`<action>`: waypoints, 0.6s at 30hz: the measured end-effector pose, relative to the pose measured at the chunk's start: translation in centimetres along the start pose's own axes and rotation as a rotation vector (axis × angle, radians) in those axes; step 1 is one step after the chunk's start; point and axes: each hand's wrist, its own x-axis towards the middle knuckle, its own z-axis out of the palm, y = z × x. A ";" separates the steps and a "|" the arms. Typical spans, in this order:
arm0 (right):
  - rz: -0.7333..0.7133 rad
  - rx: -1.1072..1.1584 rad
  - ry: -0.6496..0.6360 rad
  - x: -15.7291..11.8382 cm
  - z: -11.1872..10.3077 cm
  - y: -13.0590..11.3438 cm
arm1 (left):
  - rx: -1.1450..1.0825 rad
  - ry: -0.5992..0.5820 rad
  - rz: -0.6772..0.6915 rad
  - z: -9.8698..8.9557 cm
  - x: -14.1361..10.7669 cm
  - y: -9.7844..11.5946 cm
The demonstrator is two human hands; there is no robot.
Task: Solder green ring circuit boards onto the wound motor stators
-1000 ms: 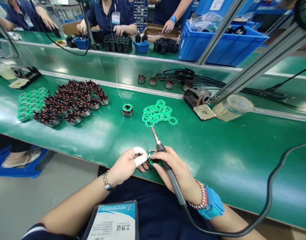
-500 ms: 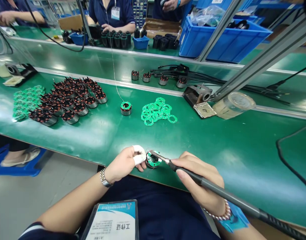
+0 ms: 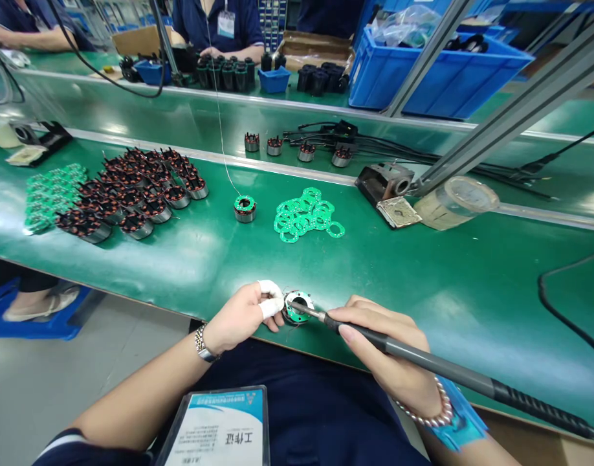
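Note:
A motor stator (image 3: 290,320) with a green ring-shaped circuit board (image 3: 304,318) on top sits at the near edge of the bench. My left hand (image 3: 251,309), with white covers on the thumb and a finger, pinches the stator's left side. Thin wires stick out around it. My right hand (image 3: 387,346) grips a soldering iron (image 3: 423,364) like a pen, its metal tip on the left part of the board. Farther back stands another stator with a green board (image 3: 244,208), and a thin solder wire (image 3: 222,129) hangs down to it.
Many stators (image 3: 136,188) and green boards (image 3: 54,194) are massed at the left. A loose pile of ring boards (image 3: 304,217) lies mid-bench. An iron stand (image 3: 384,184) and a plastic tub (image 3: 457,202) stand at the right. A metal post (image 3: 510,107) slants behind.
The iron's tip has shifted slightly down and left on the board. Several stators in the back row have moved left. A co-worker's hand at the top right has gone from view.

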 end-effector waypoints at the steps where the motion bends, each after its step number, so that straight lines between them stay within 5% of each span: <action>1: 0.000 0.001 -0.003 0.0 0.0 0.0 | 0.004 0.001 -0.002 0.0 0.0 0.0; 11: -0.045 -0.030 0.049 0.0 -0.1 0.5 | 0.012 -0.018 0.009 -0.2 0.1 -0.2; 18: -0.178 -0.071 -0.394 2.3 0.7 1.9 | 0.086 -0.008 0.060 -0.1 0.0 -0.5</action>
